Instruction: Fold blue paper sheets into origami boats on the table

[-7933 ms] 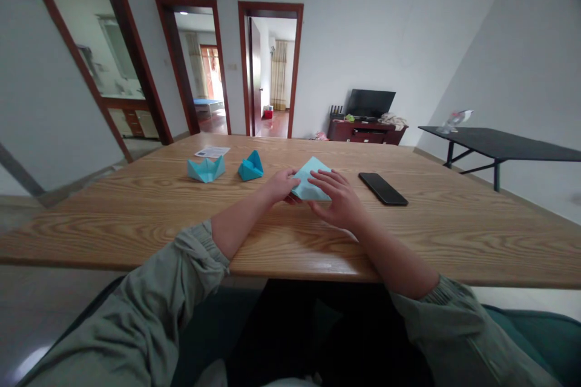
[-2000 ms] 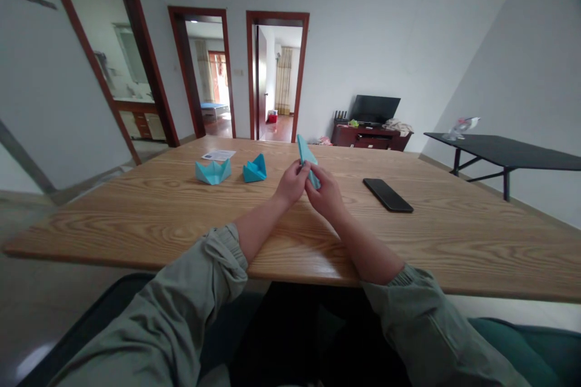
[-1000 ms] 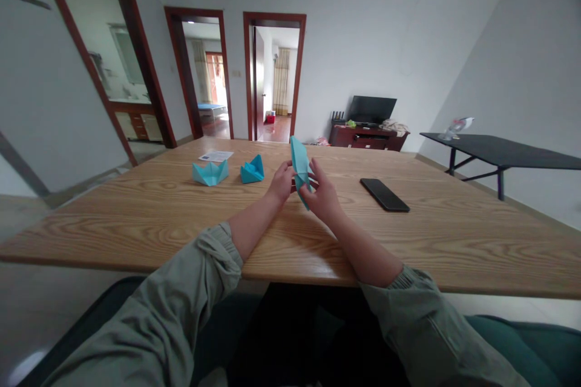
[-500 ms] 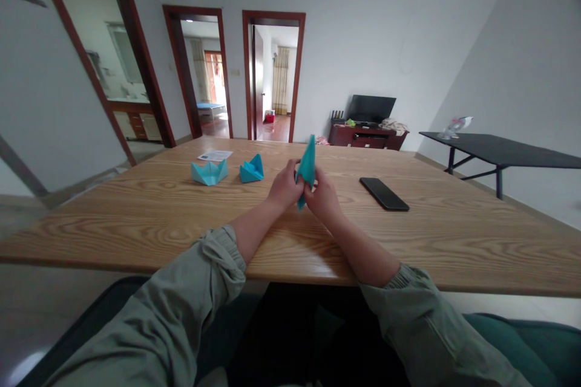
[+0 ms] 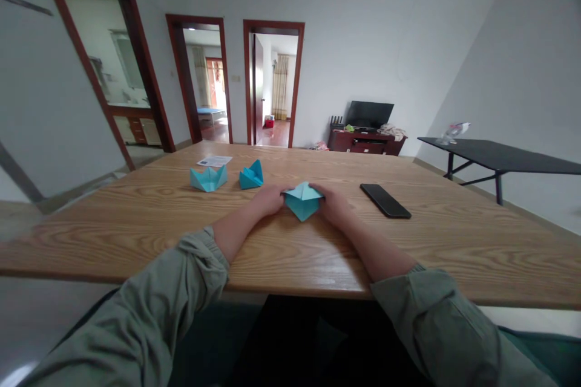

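Note:
A folded blue paper piece rests low over the wooden table, spread open into a diamond shape. My left hand grips its left corner with closed fingers. My right hand grips its right corner the same way. Both hands sit close to the tabletop, pulling the paper apart between them.
Two finished blue paper boats stand to the far left, with a white card behind them. A black phone lies to the right. A black side table and a TV stand are beyond.
The paper was held upright and narrow above the table. Now both hands have dropped to the tabletop and spread it sideways into an open diamond shape.

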Tool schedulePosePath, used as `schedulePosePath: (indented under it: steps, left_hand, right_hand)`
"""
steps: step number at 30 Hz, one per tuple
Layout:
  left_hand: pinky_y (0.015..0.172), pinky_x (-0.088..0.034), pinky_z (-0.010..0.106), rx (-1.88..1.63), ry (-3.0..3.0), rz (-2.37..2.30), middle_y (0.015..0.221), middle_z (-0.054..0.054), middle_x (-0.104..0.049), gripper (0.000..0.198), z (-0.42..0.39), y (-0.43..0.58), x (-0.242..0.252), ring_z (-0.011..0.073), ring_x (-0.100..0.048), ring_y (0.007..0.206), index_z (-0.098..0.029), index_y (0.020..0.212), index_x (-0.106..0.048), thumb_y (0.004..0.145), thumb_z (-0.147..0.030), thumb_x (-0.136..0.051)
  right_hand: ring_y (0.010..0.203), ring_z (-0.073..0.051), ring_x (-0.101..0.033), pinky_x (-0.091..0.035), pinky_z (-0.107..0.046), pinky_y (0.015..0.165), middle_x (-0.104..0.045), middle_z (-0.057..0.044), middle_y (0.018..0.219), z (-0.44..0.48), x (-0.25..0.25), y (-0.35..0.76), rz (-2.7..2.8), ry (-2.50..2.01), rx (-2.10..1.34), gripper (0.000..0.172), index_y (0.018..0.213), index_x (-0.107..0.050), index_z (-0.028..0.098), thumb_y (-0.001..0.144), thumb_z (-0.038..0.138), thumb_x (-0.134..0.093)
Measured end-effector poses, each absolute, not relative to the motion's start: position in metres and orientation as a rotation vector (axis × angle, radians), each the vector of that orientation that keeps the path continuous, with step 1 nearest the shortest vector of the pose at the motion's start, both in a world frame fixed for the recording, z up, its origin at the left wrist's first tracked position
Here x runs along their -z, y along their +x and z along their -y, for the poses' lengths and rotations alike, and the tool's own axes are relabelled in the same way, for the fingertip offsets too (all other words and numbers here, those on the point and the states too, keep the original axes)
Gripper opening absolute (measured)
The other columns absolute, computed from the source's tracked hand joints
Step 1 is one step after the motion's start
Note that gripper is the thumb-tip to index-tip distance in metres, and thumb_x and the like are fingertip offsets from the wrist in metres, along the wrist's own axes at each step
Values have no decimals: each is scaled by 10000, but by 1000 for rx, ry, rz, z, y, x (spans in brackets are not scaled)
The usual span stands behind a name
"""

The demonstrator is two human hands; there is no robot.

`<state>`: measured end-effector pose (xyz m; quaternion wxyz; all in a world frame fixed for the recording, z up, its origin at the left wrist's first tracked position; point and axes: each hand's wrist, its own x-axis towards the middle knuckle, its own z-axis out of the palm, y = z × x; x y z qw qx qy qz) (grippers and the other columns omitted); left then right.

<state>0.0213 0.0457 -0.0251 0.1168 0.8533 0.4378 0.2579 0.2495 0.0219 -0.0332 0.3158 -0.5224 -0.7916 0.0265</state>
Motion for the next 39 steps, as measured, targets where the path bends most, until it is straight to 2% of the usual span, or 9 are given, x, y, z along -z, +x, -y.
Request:
schedulePosePath:
  steps: [10, 15, 18, 21, 24, 28, 31, 34, 39]
  left_hand:
    - [1128, -118, 544, 32, 2696, -1163, 1590, 24, -79, 637, -22, 9, 30, 337, -111, 1442, -382, 1476, -237, 887, -575, -388]
    - [1115, -211, 448, -230, 2643, -1061, 1530, 30, -312, 516, -25, 6, 30, 296, -317, 1377, -356, 1361, -479, 875, -530, -461]
    - [1002, -358, 304, -419, 2637, -918, 1346, 19, -551, 370, -28, 5, 27, 224, -532, 1178, -295, 1066, -701, 914, -454, -404]
    - [825, -430, 273, -532, 2601, -978, 1059, 57, -675, 422, -31, 6, 25, 198, -609, 924, -205, 841, -728, 915, -446, -390]
    - [673, -423, 260, -610, 2509, -1080, 842, 40, -669, 388, -33, 7, 27, 171, -581, 743, -177, 1048, -686, 908, -408, -407]
    - [662, -421, 249, -687, 2458, -1191, 816, 15, -655, 526, -34, 8, 32, 158, -577, 728, -195, 1387, -446, 878, -325, -457]
    - [758, -438, 266, -651, 2566, -1213, 947, 43, -671, 406, -34, 11, 34, 175, -600, 843, -246, 1244, -602, 862, -298, -474]
    - [785, -450, 288, -577, 2569, -1293, 977, 66, -682, 312, -35, 14, 32, 209, -613, 894, -243, 1057, -707, 824, -377, -547]
    - [630, -464, 255, -504, 2278, -1451, 993, 67, -691, 597, -36, 15, 26, 208, -646, 795, -231, 1150, -646, 599, -424, -771]
  right_hand:
    - [1414, -339, -223, -180, -532, 1123, -260, -97, 1539, -15, 44, 243, 2641, -1467, -136, 647, 1472, -325, 261, 859, 393, -484]
    - [1360, -310, -353, -262, -472, 1105, -406, -100, 1471, -8, 40, 247, 2525, -1359, -259, 591, 1385, -485, 243, 825, 414, -563]
    - [1126, -243, -586, -427, -384, 967, -644, -38, 1231, -6, 32, 250, 2406, -1277, -445, 356, 1156, -673, 279, 869, 419, -516]
    - [822, -214, -655, -485, -326, 745, -731, -30, 903, -6, 27, 250, 2266, -1430, -484, 367, 955, -735, 248, 895, 483, -459]
    - [696, -189, -619, -444, -287, 631, -705, -41, 754, -8, 29, 248, 2177, -1534, -382, 401, 832, -731, 202, 895, 486, -455]
    - [686, -153, -596, -438, -257, 633, -688, -32, 802, -11, 36, 243, 2146, -1459, -319, 275, 1026, -688, 190, 864, 346, -529]
    - [755, -153, -613, -456, -269, 715, -676, -55, 953, -9, 39, 240, 2208, -1417, -177, 390, 1230, -602, 220, 846, 257, -543]
    - [914, -200, -620, -445, -315, 845, -660, -91, 1052, -4, 38, 237, 2368, -1372, -25, 318, 1144, -675, 239, 876, 293, -513]
    - [1023, -243, -597, -415, -355, 938, -651, -113, 1097, 3, 35, 230, 2479, -1342, 93, 388, 1133, -685, 222, 866, 455, -527]
